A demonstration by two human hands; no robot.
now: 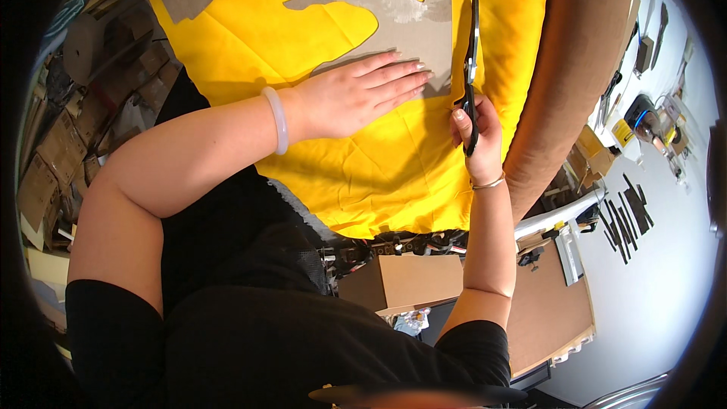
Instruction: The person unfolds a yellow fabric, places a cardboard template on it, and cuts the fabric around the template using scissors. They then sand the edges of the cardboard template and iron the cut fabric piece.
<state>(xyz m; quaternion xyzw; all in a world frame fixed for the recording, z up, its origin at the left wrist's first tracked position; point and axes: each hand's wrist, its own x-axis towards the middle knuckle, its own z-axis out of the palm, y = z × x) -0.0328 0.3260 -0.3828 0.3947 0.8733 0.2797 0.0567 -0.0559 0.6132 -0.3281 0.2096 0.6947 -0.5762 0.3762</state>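
Yellow fabric (424,174) lies spread before me, wrinkled toward its near edge. On it rests a flat grey-brown pattern piece (424,45) with curved cut-outs and a straight right edge. My left hand (352,98) lies flat across the lower part of that piece and the fabric, fingers stretched to the right. My right hand (478,125) is wrapped round the black handles of a pair of scissors (470,68). The blades point away from me, along the piece's right edge, over the yellow fabric. They look closed or nearly so.
A thick brown padded roll (564,68) borders the fabric on the right. Cardboard boxes (64,140) and papers pile up at the left. Below the fabric stands an open-looking carton (413,280). Tools (628,216) hang on the white wall at the right.
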